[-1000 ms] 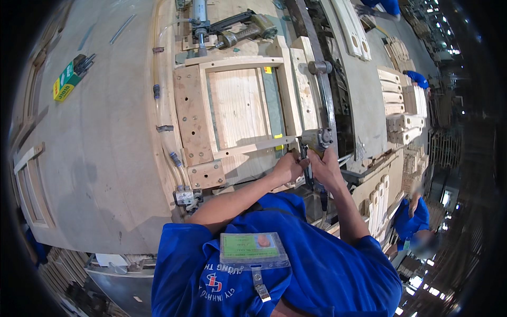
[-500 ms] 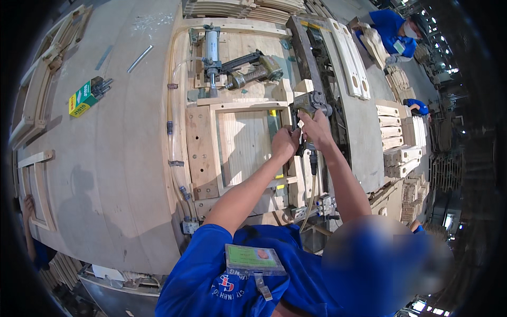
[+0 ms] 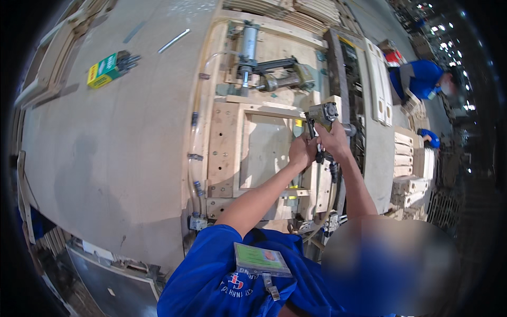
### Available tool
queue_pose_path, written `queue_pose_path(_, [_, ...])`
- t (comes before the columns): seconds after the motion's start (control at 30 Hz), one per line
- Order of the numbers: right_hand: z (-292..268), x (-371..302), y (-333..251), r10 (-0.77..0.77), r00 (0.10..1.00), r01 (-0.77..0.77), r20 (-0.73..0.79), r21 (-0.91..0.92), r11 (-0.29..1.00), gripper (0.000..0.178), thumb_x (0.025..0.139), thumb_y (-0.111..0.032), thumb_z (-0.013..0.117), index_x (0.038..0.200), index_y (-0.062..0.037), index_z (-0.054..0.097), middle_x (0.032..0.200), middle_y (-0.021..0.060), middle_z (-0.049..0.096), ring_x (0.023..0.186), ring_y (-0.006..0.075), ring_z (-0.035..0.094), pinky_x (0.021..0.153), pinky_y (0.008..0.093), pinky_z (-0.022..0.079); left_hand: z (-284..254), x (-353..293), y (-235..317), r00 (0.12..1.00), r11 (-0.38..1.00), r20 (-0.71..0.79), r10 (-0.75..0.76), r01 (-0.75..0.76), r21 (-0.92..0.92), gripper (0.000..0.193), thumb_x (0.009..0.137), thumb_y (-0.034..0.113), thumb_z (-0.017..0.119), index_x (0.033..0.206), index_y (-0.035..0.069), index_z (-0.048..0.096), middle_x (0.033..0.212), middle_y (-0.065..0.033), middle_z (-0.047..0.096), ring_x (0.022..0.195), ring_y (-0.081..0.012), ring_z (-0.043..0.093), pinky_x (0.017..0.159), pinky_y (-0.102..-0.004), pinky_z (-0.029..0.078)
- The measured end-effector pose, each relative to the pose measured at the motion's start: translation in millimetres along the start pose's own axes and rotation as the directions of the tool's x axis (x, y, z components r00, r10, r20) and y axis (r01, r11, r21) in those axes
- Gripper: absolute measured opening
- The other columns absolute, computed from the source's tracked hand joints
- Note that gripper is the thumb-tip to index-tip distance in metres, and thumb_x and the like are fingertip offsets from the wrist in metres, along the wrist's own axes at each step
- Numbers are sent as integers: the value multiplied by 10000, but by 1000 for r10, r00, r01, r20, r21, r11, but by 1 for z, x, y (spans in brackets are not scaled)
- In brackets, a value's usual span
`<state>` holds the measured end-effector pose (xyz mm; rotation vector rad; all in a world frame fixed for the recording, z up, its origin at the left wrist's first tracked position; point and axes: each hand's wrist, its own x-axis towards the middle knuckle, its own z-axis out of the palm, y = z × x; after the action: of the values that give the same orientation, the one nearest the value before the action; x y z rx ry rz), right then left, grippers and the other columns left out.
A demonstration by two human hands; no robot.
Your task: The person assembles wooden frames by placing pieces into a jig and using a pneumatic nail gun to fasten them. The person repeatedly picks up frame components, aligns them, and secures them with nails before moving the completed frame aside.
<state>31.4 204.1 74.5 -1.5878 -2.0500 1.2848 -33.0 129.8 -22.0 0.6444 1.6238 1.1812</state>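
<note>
My right hand [image 3: 334, 138] is wrapped round the grip of a pneumatic nail gun [image 3: 323, 112], its air hose running down toward me. My left hand [image 3: 303, 151] is closed at the gun's dark magazine, its fingertips partly hidden. Both hands are over the right side of a pale rectangular wooden frame [image 3: 244, 145], which lies flat in a wooden jig [image 3: 219, 142] with bolt holes. A second nail gun [image 3: 285, 82] lies on its side beyond the frame, beside an air cylinder [image 3: 249, 45].
On the grey table to the left lie a green and yellow box [image 3: 105, 70] of dark metal strips and a metal rod [image 3: 174, 40]. A dark metal beam [image 3: 338, 68] borders the jig. Wooden parts [image 3: 404, 153] are stacked at the right, near a bending co-worker [image 3: 420, 79].
The view has swung, moving the bench rightward in it. My hands and the nail gun stay near the frame's right side. The small frame at far left has shifted outward; the far-right co-worker bends over.
</note>
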Motion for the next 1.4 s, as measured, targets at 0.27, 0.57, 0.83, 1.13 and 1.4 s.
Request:
queue_pose_path(0.27, [58, 52, -63, -478, 674, 677, 563, -210, 705, 374, 933, -167, 727, 1248, 16, 641, 1105, 226, 729, 1021, 376, 690, 928, 428, 528, -58, 21, -18, 855, 953, -518, 3, -160, -258, 188, 983, 148, 528, 941, -15, 612, 901, -284, 709, 933, -475, 704, 789, -518, 532])
queue_pose_path(0.57, [87, 70, -100, -343, 636, 668, 692, -271, 693, 517, 890, -184, 745, 1331, 22, 571, 1199, 286, 694, 1156, 464, 647, 1014, 474, 504, -87, 33, -20, 844, 976, -527, -102, -18, -217, 240, 971, 150, 519, 936, -48, 650, 923, -323, 708, 933, -499, 698, 817, -534, 521])
queue_pose_path(0.83, [95, 64, -106, -404, 605, 750, 686, -321, 578, 527, 895, -172, 744, 1359, -6, 560, 1164, 271, 713, 1133, 464, 663, 983, 484, 524, -85, 37, -23, 836, 961, -544, -68, -91, -259, 238, 984, 146, 560, 1026, -44, 698, 933, -284, 728, 893, -391, 709, 784, -470, 520])
queue_pose_path(1.13, [60, -33, -76, -270, 611, 603, 745, -216, 768, 432, 896, -104, 757, 1290, -29, 595, 1067, 197, 741, 1051, 352, 722, 940, 424, 549, -64, -79, -38, 956, 907, -232, -177, 67, -415, 225, 1019, 105, 523, 1085, -69, 650, 886, -197, 734, 783, -256, 738, 661, -392, 549])
queue_pose_path(1.4, [88, -104, -52, -249, 442, 557, 862, -46, 829, 441, 885, -92, 735, 1296, -10, 597, 1117, 220, 732, 1086, 342, 719, 974, 417, 548, -79, -179, -66, 936, 642, 53, -349, 280, -714, 189, 1046, 49, 492, 1099, -40, 651, 933, -115, 727, 717, -160, 714, 562, -294, 547])
